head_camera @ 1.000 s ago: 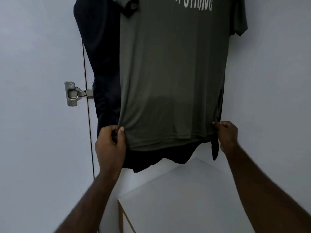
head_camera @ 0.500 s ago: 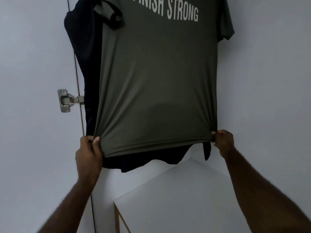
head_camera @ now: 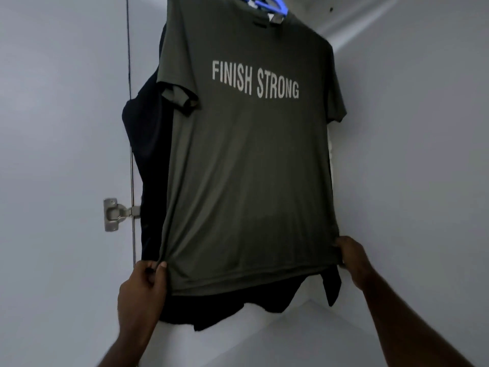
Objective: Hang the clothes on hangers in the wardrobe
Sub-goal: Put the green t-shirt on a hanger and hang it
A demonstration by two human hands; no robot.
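The olive T-shirt (head_camera: 248, 181) had been stretched wider at its hem, the left hand (head_camera: 144, 290) pinching one lower corner and the right hand (head_camera: 353, 260) apparently gripping the other, and it already hung on a blue hanger (head_camera: 272, 4) in the wardrobe (head_camera: 410, 154) before a dark garment (head_camera: 148, 154), probably leaving only smoothing.

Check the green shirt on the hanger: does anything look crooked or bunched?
On the green shirt, the sleeve on the picture's left is folded up and bunched, while the other sleeve hangs flat. The left hand and right hand pinch the hem corners, stretching it smooth. Nothing else stands out.
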